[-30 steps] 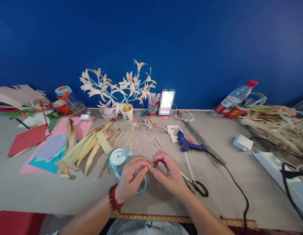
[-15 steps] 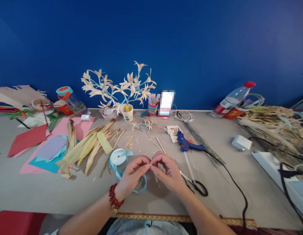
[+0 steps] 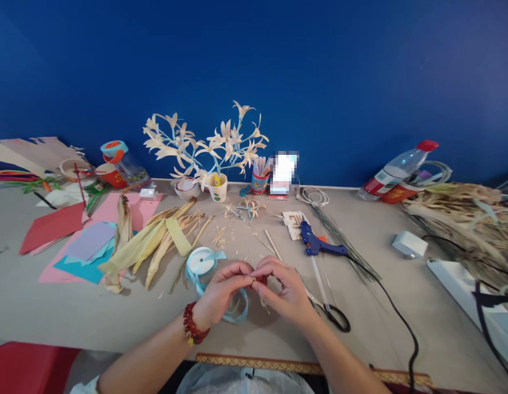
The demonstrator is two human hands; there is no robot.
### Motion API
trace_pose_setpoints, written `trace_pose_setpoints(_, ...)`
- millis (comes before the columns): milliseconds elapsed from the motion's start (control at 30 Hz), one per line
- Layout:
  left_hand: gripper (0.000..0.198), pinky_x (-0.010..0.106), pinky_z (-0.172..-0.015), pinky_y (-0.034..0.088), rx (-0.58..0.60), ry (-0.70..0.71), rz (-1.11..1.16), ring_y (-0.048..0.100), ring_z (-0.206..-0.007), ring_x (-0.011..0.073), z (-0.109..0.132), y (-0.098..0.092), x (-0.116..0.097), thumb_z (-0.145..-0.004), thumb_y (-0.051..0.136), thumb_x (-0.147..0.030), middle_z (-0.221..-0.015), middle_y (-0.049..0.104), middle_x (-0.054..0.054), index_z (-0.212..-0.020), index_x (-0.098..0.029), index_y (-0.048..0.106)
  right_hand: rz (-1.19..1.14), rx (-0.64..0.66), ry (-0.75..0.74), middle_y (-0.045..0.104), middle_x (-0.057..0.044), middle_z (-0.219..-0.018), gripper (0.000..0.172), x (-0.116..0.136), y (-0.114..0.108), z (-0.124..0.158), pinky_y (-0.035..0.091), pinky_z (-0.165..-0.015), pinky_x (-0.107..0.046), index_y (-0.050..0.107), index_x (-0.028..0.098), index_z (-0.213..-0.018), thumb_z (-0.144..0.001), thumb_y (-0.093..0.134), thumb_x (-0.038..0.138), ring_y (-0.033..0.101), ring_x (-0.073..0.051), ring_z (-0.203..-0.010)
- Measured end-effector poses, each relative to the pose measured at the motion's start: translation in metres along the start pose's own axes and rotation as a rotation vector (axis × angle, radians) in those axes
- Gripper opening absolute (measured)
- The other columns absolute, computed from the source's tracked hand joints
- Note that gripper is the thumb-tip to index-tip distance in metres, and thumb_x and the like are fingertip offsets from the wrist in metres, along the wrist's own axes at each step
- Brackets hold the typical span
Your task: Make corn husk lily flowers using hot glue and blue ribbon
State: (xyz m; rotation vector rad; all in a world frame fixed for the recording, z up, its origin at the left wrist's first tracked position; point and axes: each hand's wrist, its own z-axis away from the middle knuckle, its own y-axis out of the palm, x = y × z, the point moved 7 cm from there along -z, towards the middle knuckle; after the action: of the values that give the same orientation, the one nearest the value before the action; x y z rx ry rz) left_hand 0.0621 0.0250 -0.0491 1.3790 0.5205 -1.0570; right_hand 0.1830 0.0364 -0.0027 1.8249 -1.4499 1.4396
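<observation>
My left hand (image 3: 226, 290), with a red bead bracelet (image 3: 192, 324) at the wrist, is closed in a pinch. Facing it, my right hand (image 3: 283, 289) pinches at the same spot, fingertips meeting. Between them shows a tiny pale yellowish piece (image 3: 252, 280), too small to name; a thin pale strip (image 3: 264, 303) hangs below the right fingers. Just left of my hands lies a roll of light blue ribbon (image 3: 201, 261), its loose end curling under the left hand. Scissors (image 3: 336, 316) with black handles lie right of my right hand, partly hidden by it.
Dried corn husks (image 3: 155, 246) lie on coloured paper (image 3: 83, 257) at left. A blue glue gun (image 3: 319, 243) with its black cord, thin wires (image 3: 348, 246) and a power strip (image 3: 462, 287) are at right. Behind stand husk flowers in a paper cup (image 3: 217, 189) and a tilted bottle (image 3: 395, 171).
The whole view has shifted slightly, so things appear a little further right. Both hands stay pinched together, with only small finger movements.
</observation>
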Motion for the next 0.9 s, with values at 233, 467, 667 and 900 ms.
trace_pose_setpoints(233, 0.010, 0.023, -0.070, 0.040, 0.009, -0.048, 0.033, 0.054, -0.076, 0.0133, 0.000, -0.001, 0.005, -0.081, 0.070, -0.024, -0.076, 0.062, 0.002, -0.077, -0.015, 0.066, 0.027, -0.005, -0.059, 0.064, -0.003, -0.088, 0.016, 0.005, -0.003, 0.000, 0.049, -0.073, -0.029, 0.066, 0.023, -0.100, -0.087, 0.065, 0.014, 0.061, -0.016, -0.082)
trace_pose_setpoints(467, 0.016, 0.022, -0.067, 0.041, 0.043, -0.080, 0.065, 0.052, -0.070, 0.0119, 0.001, 0.001, 0.009, -0.080, 0.073, -0.029, -0.071, 0.057, 0.001, -0.075, -0.015, 0.066, 0.037, -0.035, -0.059, 0.066, -0.003, -0.084, 0.012, 0.005, -0.006, -0.001, 0.050, -0.073, -0.029, 0.067, 0.023, -0.096, -0.090, 0.062, 0.014, 0.062, -0.016, -0.081)
trace_pose_setpoints(667, 0.021, 0.025, -0.068, 0.044, 0.052, -0.109, 0.068, 0.053, -0.067, 0.0128, 0.003, 0.006, 0.008, -0.080, 0.073, -0.034, -0.070, 0.058, 0.002, -0.075, -0.015, 0.065, 0.111, 0.026, -0.077, 0.065, -0.004, -0.084, 0.010, 0.007, -0.005, 0.000, 0.049, -0.072, -0.029, 0.065, 0.022, -0.098, -0.093, 0.058, 0.018, 0.060, -0.016, -0.079)
trace_pose_setpoints(900, 0.019, 0.023, -0.066, 0.043, 0.085, -0.121, 0.056, 0.053, -0.067, 0.0116, 0.005, 0.006, 0.011, -0.084, 0.069, -0.030, -0.069, 0.056, 0.001, -0.074, -0.015, 0.063, 0.237, 0.028, -0.035, 0.062, -0.002, -0.082, 0.007, 0.009, -0.003, 0.001, 0.047, -0.071, -0.027, 0.058, 0.022, -0.090, -0.094, 0.053, 0.023, 0.058, -0.016, -0.076)
